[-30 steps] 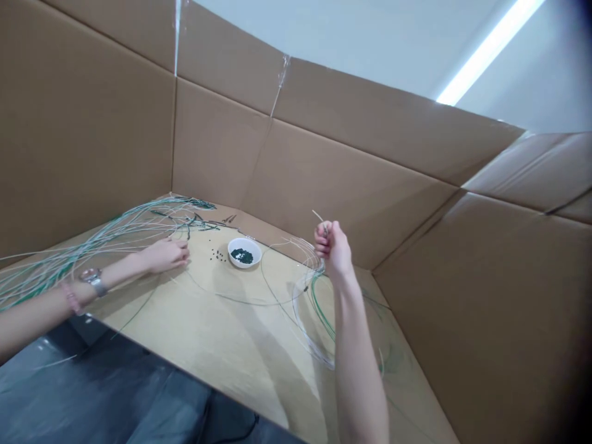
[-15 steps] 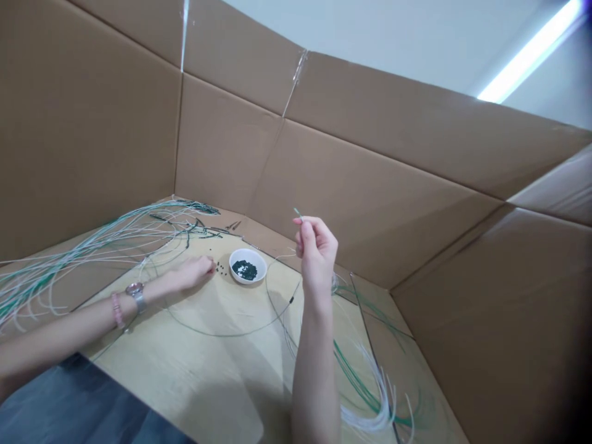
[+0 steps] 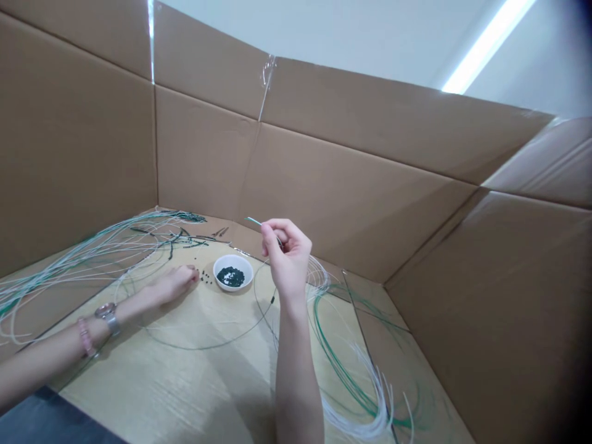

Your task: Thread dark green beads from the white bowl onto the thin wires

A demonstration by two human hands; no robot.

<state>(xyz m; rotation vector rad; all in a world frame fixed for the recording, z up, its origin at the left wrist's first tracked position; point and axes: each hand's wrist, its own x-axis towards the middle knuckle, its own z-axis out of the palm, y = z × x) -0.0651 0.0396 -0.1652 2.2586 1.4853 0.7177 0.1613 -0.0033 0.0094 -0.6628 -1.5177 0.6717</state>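
Note:
My right hand (image 3: 285, 256) is raised above the table and pinches a thin green wire (image 3: 253, 221) whose tip sticks out to the left of my fingers. My left hand (image 3: 174, 283) rests on the tabletop with its fingertips pinched at a few loose dark beads (image 3: 203, 277). Just right of those beads stands a small white bowl (image 3: 234, 271) holding dark green beads. A watch and a pink bracelet sit on my left wrist.
A bundle of long white and green wires (image 3: 83, 256) fans across the left of the wooden table (image 3: 194, 382). More looped wires (image 3: 351, 382) lie to the right. Tall cardboard walls (image 3: 351, 185) enclose the table on three sides.
My right hand moved left and lower with the wire. My left hand slid from the wire bundle toward the loose beads beside the bowl.

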